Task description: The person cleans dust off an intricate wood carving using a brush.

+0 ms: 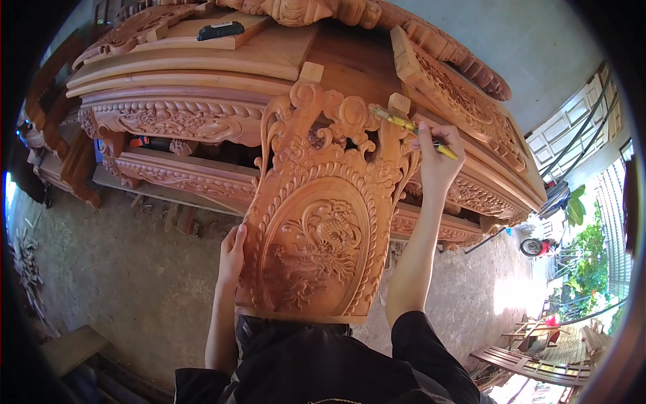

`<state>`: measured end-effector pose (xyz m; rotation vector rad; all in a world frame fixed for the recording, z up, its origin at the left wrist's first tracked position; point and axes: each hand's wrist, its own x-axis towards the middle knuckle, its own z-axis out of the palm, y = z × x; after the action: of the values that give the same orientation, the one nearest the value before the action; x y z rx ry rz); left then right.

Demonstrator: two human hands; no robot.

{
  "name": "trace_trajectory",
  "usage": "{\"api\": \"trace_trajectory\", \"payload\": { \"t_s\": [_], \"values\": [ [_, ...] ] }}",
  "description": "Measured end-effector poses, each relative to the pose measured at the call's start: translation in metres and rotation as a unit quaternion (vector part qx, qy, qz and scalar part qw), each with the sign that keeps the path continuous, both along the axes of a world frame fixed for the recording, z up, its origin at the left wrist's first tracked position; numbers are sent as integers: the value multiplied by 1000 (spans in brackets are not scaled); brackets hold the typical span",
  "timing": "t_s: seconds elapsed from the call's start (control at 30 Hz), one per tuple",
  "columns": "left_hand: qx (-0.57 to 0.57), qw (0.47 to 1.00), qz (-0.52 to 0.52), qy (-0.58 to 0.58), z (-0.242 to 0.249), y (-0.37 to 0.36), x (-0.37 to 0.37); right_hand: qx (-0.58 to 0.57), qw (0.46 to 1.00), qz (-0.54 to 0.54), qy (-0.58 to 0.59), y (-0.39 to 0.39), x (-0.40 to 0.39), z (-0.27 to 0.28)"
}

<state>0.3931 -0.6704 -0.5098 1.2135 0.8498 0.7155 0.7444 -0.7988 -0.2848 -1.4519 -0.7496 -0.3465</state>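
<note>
A carved wooden panel (286,222), with an oval relief in its middle and scrollwork along its top, leans against the furniture, its lower edge close to my body. My left hand (233,254) grips the panel's left side low down, thumb in front and the other fingers mostly hidden behind the edge. In my right hand (441,151) is a yellow-handled brush (404,122), pinched between the fingers. Its bristle end points left and overlaps the carved top of the panel, near the upper right scrolls.
Behind the panel stands carved wooden furniture (182,121) with stacked boards. A dark object (221,30) lies on a board at upper left. Another carved panel (464,101) rests at upper right. Concrete floor (141,269) lies below, and a motorbike (536,247) stands far right.
</note>
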Motion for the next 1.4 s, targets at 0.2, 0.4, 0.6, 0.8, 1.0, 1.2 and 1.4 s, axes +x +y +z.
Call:
{"api": "trace_trajectory", "payload": {
  "t_s": [0.2,0.4,0.6,0.8,1.0,1.2,1.4],
  "values": [
    [-17,1000,8,-15,-13,2,2,-50,972,-117,-197,7,3,-1],
    [-12,999,7,-40,-8,-1,3,-114,936,-200,-265,9,-2,11],
    [25,1000,-2,-18,-5,1,1,-126,927,-190,-297,15,-2,20],
    [-17,999,-17,-42,-4,1,0,-110,987,-7,-113,20,0,28],
    [-16,999,0,-38,-15,3,2,-93,991,82,-54,21,5,38],
    [-8,1000,13,-16,4,-2,1,-199,923,-160,-289,24,-3,43],
    [23,999,29,-12,-7,-1,4,-208,906,-219,-296,24,-6,48]
  ]
}}
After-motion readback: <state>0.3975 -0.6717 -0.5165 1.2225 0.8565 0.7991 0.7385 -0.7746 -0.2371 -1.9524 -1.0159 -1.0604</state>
